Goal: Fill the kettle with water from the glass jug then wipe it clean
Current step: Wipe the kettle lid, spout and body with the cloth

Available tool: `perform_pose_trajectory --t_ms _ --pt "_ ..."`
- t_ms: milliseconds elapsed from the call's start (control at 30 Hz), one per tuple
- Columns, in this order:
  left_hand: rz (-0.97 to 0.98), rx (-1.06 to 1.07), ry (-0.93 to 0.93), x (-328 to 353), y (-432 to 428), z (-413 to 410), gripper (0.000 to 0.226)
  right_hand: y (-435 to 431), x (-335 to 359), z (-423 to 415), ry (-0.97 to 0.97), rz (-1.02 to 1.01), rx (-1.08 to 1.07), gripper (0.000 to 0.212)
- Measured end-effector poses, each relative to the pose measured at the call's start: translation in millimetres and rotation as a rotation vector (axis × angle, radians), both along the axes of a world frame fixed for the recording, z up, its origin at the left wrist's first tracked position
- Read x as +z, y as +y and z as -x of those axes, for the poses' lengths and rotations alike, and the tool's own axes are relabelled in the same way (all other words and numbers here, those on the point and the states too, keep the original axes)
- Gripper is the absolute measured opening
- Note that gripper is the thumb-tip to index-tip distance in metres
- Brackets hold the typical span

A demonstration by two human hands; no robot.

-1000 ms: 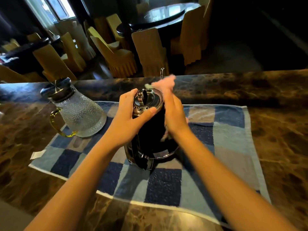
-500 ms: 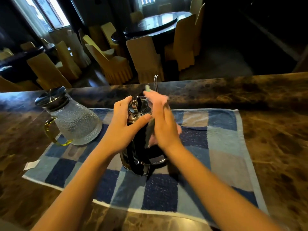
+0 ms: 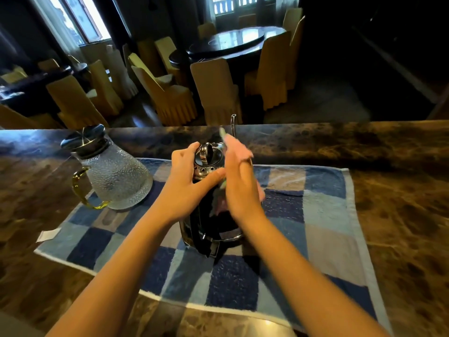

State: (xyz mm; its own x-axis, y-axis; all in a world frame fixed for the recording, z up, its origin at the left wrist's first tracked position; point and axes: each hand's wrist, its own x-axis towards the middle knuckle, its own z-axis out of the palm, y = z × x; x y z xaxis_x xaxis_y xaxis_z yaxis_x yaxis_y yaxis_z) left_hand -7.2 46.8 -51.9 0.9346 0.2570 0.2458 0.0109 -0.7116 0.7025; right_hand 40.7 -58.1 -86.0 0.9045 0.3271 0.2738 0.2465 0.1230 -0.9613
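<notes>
Black kettle (image 3: 209, 215) with chrome lid (image 3: 208, 154) and chrome base band stands upright near the middle of a blue-and-grey checked towel (image 3: 315, 215), handle side facing the camera. A thin metal tube (image 3: 233, 125) rises just behind it; the join to the kettle is hidden by the hands. Left hand (image 3: 187, 183) grasps the upper body: fingers wrap round the far left side by the lid, thumb lies across the front under the perforated chrome band. Right hand (image 3: 240, 188) lies flat along the kettle's right side with a pale pink cloth (image 3: 243, 152) between palm and kettle, bits of cloth showing above the fingertips and below the palm. Fingers look stretched out, but the hand is motion-blurred, so I cannot tell whether they pinch the cloth or only press it. Clear textured glass jug (image 3: 116, 176) with dark lid and amber handle stands upright at the towel's far left corner, well apart from the kettle, handle pointing left. Water level in it is not readable. A small white tag (image 3: 48, 234) sticks out at the towel's left edge. The towel lies on a brown marbled stone counter (image 3: 401, 190). Beyond the counter, a dim dining room: chairs in yellow fabric covers (image 3: 216, 88) round a dark round table (image 3: 230, 42), with bright windows (image 3: 80, 20) at upper left.
</notes>
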Motion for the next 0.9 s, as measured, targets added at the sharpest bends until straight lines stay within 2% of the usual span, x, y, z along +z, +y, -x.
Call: perform_pose_trajectory --t_ms 67,133,200,233,300,367,433,533,600,667,733,800,900 --pt "0.007 -0.009 0.010 1 1 0 0.059 5 4 -39 0.033 -0.001 0.083 0.039" --pt "0.011 -0.017 0.018 1 2 0 0.059 8 -12 -65 0.090 0.117 0.113 0.034" --pt "0.024 -0.010 0.029 1 1 0 0.062 2 -39 -69 0.163 0.259 0.024 0.031" --pt "0.033 -0.003 0.037 2 0 1 0.064 -5 -53 -59 0.195 0.238 0.002 0.032" --pt "0.045 0.011 0.044 1 0 1 0.068 -18 -76 -24 0.234 0.055 -0.067 0.039" --pt "0.050 0.026 0.049 2 -2 2 0.070 -20 -87 11 0.174 -0.037 -0.144 0.048" --pt "0.047 0.026 0.042 3 -3 2 0.070 -15 -78 23 0.078 -0.003 -0.207 0.059" --pt "0.039 0.008 0.020 4 -3 2 0.067 -1 -37 -3 -0.036 0.061 -0.183 0.049" --pt "0.038 0.001 0.020 4 -2 1 0.066 3 -11 -34 0.030 0.001 -0.048 0.038" --pt "0.043 0.008 0.028 4 -2 2 0.067 3 -6 -57 0.069 -0.095 0.080 0.037" --pt "0.059 0.017 0.042 3 -3 2 0.070 -5 -24 -57 0.084 -0.121 0.102 0.036" --pt "0.067 0.027 0.046 4 -4 3 0.072 -17 -57 -34 0.119 -0.113 0.014 0.035" --pt "0.074 0.037 0.030 4 -5 4 0.073 -20 -90 7 0.162 -0.093 -0.154 0.060"
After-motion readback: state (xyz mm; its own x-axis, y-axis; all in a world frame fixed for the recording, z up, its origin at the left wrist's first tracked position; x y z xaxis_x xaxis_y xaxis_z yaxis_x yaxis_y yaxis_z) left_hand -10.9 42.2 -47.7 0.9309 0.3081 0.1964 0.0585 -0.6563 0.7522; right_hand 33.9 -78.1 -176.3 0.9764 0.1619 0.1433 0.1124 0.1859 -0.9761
